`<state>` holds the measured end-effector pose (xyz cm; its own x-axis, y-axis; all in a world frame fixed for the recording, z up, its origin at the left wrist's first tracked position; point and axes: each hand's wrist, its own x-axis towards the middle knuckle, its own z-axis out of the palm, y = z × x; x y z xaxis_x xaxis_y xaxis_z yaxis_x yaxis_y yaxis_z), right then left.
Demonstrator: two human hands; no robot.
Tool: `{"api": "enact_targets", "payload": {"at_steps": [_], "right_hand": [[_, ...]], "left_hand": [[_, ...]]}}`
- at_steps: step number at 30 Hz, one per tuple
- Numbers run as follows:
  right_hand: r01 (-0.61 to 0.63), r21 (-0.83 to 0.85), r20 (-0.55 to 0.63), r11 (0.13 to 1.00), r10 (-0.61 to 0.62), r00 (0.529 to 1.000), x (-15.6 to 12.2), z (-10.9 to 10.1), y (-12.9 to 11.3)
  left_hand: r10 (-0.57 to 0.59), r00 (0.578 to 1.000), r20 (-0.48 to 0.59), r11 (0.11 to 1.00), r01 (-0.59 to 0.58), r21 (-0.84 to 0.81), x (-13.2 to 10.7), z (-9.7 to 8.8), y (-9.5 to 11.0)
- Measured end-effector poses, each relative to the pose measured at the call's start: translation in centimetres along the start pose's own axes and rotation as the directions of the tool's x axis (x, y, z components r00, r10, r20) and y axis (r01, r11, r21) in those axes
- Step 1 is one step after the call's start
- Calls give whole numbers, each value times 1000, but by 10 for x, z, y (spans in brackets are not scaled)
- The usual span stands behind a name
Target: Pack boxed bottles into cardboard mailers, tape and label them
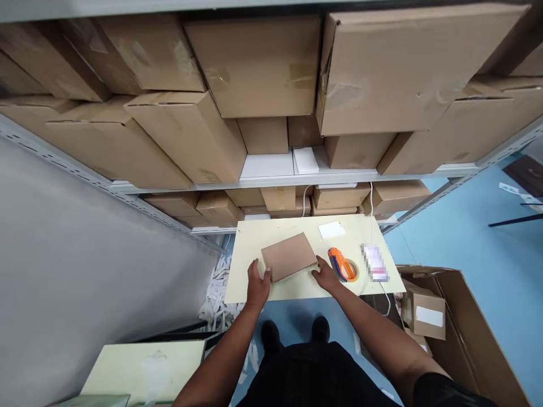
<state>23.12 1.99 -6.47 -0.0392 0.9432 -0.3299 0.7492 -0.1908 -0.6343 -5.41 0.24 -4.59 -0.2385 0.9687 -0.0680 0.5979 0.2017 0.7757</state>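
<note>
A flat brown cardboard box [289,256] lies on a small pale yellow table [254,237]. My left hand [257,284] rests against the box's near left corner, fingers curled onto its edge. My right hand [326,276] touches the box's near right corner, thumb and fingers on the edge. Just right of my right hand sits an orange tape dispenser [343,264] with a roll of clear tape.
A white slip [331,229] lies at the table's back. A blurred device [375,263] on a white cable sits at the right. Shelves stacked with cardboard boxes [254,68] stand behind. An open carton [449,322] with small boxes is on the blue floor right. Paper scraps [218,294] litter the left.
</note>
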Motion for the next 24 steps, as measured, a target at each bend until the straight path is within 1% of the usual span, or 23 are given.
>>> {"api": "enact_targets", "payload": {"at_steps": [1,2,3,4,5,7,9,12,14,17,20,22,24], "right_hand": [[-17,51,28,999,15,999,6,3,-2],[-23,77,40,997,20,999,10,4,-3],[-20,76,40,997,17,999,13,4,-3],[-10,54,32,999,9,999,14,3,-2],[4,16,27,1000,-5,1000,13,1,0],[49,-58,24,997,-48,999,7,-4,3],[103,-101,15,990,-102,995,-4,-9,5],[164,-133,-16,977,-168,986,-21,-18,-1],[182,-147,-32,972,-189,982,-29,-25,-8],[176,-157,-34,972,-184,982,-32,-36,-19],[138,-187,-37,973,-147,988,-27,-47,-25],[115,-209,-36,971,-125,992,-22,-51,-28],[100,-217,-32,971,-110,993,-18,-54,-32]], "left_hand": [[-152,987,59,983,157,-92,-6,2,-6],[-253,952,170,947,280,-159,-12,5,-11],[-304,915,265,910,361,-202,-17,8,-14],[-319,885,338,885,406,-229,-20,11,-16],[-313,871,378,874,420,-245,-23,12,-15],[-290,875,387,878,404,-256,-27,11,-12],[-267,887,377,894,374,-246,-29,4,-6],[-199,923,328,934,280,-221,-29,-11,3],[-147,947,286,958,208,-197,-27,-19,10],[-86,969,231,985,118,-127,-21,-23,23],[-48,980,191,999,50,-6,-15,-22,35],[-42,982,186,998,32,59,-11,-19,38],[-38,980,196,996,22,84,-7,-18,37]]}}
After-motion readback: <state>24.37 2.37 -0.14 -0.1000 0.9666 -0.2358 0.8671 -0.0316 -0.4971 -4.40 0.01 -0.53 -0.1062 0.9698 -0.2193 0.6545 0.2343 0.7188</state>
